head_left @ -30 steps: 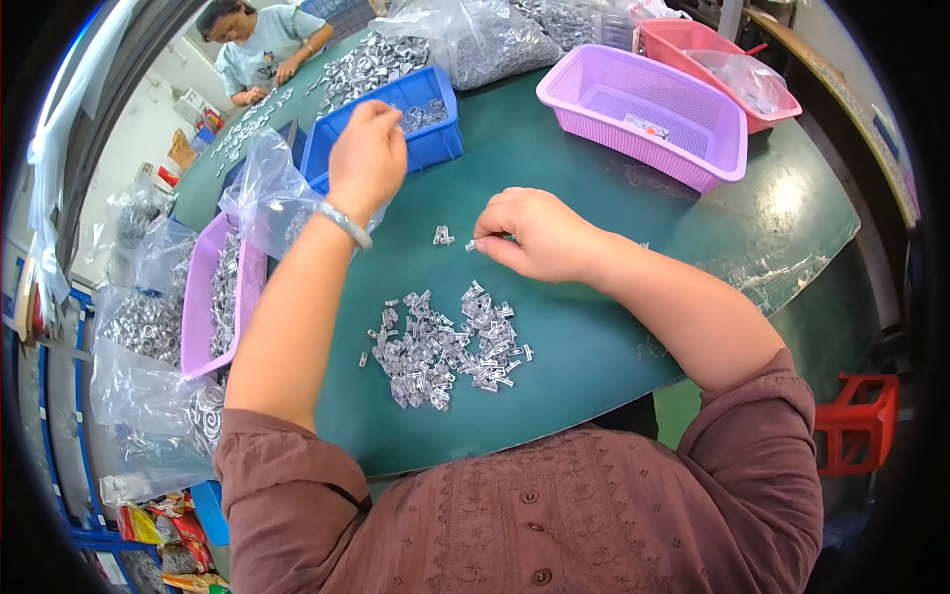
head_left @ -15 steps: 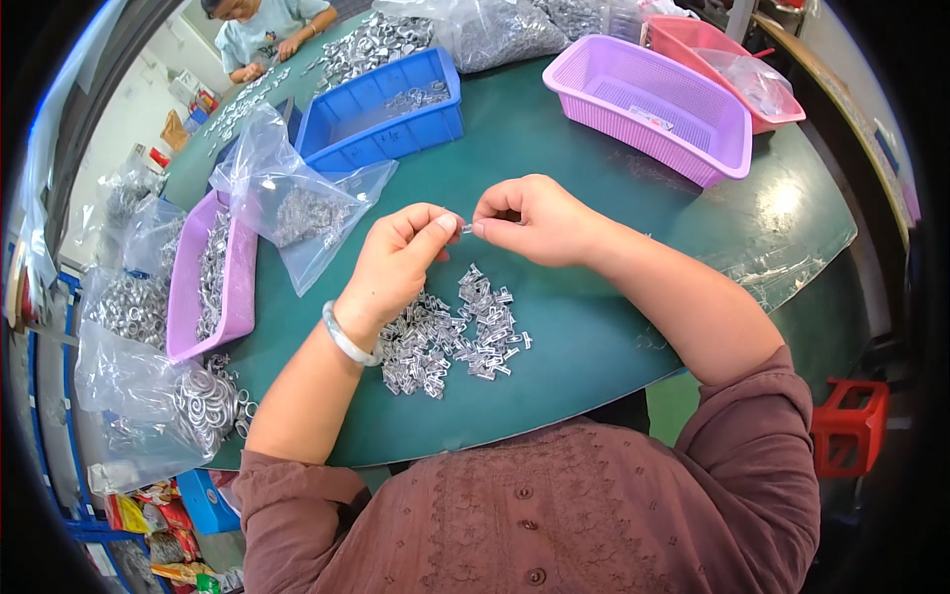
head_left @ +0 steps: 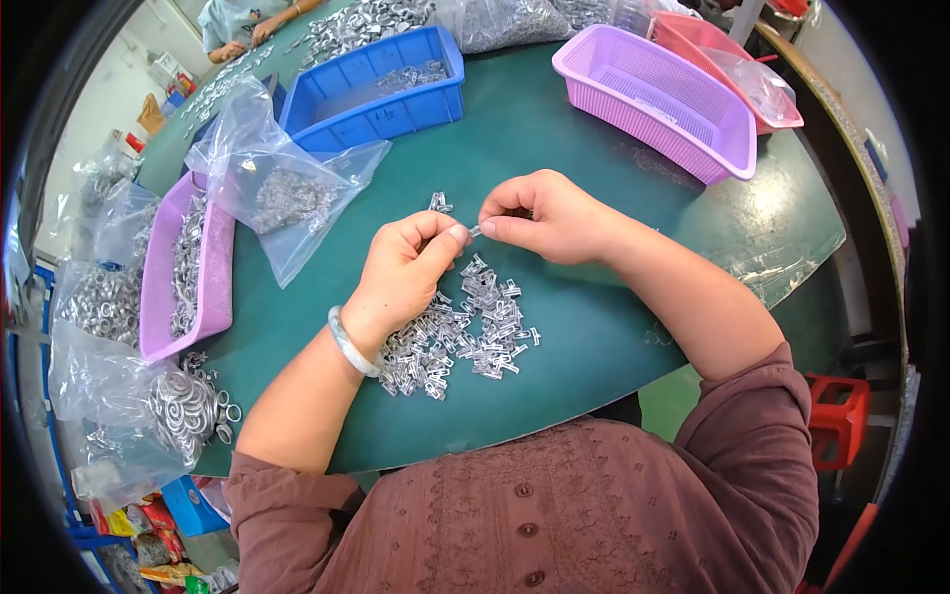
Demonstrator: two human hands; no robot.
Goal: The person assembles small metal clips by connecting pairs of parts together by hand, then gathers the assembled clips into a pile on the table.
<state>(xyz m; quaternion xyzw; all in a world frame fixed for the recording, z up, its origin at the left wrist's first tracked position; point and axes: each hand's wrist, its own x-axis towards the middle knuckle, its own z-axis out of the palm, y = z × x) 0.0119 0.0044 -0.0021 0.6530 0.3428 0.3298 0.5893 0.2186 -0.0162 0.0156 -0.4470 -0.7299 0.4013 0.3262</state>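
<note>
My left hand and my right hand meet over the middle of the green table, both closed in a pinch. Between their fingertips is a small silver metal part, mostly covered by the fingers. Just beyond my left hand, a couple of similar metal pieces lie on the tabletop. Below the hands spreads a loose pile of small silver buckle-like pieces, partly hidden by my left hand and wrist.
A purple basket of metal parts and clear bags of parts stand left. Ahead is a blue bin; at the right back, a purple basket and a pink basket. A co-worker's hands are at the far left.
My view has shifted slightly. Both hands stay pinched together at nearly the same spot, a little closer to each other. Metal pieces now show beyond my left hand.
</note>
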